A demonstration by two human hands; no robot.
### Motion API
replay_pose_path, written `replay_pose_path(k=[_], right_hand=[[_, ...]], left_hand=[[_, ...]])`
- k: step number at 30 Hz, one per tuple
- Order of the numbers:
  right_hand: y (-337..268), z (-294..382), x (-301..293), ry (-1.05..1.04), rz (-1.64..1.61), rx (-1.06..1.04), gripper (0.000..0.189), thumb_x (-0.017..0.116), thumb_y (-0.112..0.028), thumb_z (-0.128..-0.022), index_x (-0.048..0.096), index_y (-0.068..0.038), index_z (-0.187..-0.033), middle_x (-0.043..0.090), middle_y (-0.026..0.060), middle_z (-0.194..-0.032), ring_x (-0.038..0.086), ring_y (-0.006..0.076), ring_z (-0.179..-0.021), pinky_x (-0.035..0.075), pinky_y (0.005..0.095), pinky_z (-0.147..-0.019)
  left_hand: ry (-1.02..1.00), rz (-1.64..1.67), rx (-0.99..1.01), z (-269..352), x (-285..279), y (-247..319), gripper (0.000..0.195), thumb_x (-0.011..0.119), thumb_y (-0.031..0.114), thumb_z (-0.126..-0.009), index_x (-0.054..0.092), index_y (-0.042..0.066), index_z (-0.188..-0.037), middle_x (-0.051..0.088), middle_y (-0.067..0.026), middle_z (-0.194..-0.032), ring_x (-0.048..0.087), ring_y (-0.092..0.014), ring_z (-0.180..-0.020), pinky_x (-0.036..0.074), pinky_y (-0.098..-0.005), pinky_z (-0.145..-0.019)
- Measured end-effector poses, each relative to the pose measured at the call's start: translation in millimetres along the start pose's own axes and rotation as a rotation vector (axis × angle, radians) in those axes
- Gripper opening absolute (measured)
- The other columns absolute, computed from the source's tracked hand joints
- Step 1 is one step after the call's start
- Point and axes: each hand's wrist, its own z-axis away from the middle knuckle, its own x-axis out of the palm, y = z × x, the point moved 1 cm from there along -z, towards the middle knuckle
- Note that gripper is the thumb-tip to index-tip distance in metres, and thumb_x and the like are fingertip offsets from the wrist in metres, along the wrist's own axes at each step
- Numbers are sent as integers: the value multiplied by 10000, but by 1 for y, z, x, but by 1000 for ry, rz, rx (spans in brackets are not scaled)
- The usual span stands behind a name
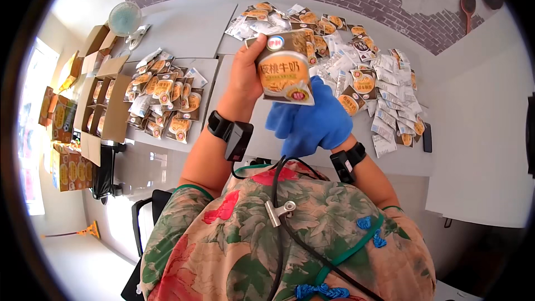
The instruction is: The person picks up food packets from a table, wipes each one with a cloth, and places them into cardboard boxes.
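My left hand (243, 73) grips the left side of a brown-and-orange food packet (285, 69), thumb on its front. The packet is held up over the table, its printed face toward me. Blue cloth, or a cloth glove (322, 119), covers my right hand, which is behind the packet's lower right corner. Its fingers are hidden, and I cannot tell whether they hold the packet. Loose folds of the blue cloth hang to the left. Beyond both hands lies a large pile of similar packets (363, 83), some showing white backs.
Another heap of packets (163, 92) covers the left table. Beside it stands an open cardboard box (115, 108) with dividers and packets inside. A fan (125, 19) is behind. A phone (427, 138) lies at the right. Black cables (276, 192) hang over my chest.
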Motion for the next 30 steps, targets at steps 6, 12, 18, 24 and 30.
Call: replay_pose_path(k=[6,12,18,24,30], right_hand=[[4,3,7,-265,-71,-27,459,453,-320,-949,437,-19,-1295,513,113,-1272,500,193,-1133,405,323,-966],[20,-9,-10,-243,-783,-50,392,360,-284,-1015,420,-34,-1311,518,94,-1240,517,192,-1117,413,298,-972],[3,-6,-1,70,-158,-240,213,418,-205,-960,548,-48,-1022,616,57,-906,600,156,-730,485,279,-636],[18,-22,-28,135,1400,-869,125,680,-87,-757,593,-47,-837,596,79,-826,604,218,-709,461,319,-561],[36,-28,-17,48,638,-637,91,578,37,-712,518,-9,-661,491,51,-688,480,149,-613,423,263,-564]], left_hand=[[-120,-105,-123,9,3,-28,300,519,242,-952,575,-9,-1106,654,-129,-1019,658,-198,-888,545,-328,-773],[-129,-659,34,11,0,-30,471,496,261,-970,372,19,-1355,556,-123,-1208,544,-177,-1067,441,-331,-919],[-194,-516,24,40,-28,-43,640,463,428,-957,296,18,-1419,449,-147,-1345,453,-212,-1211,362,-358,-1009],[226,-501,-147,43,-40,-35,523,415,408,-977,496,-34,-1245,603,-121,-1126,582,-188,-1022,464,-325,-895],[299,-333,-60,51,-83,-33,421,425,325,-980,561,-54,-1104,628,-123,-1027,623,-160,-893,510,-279,-770]])
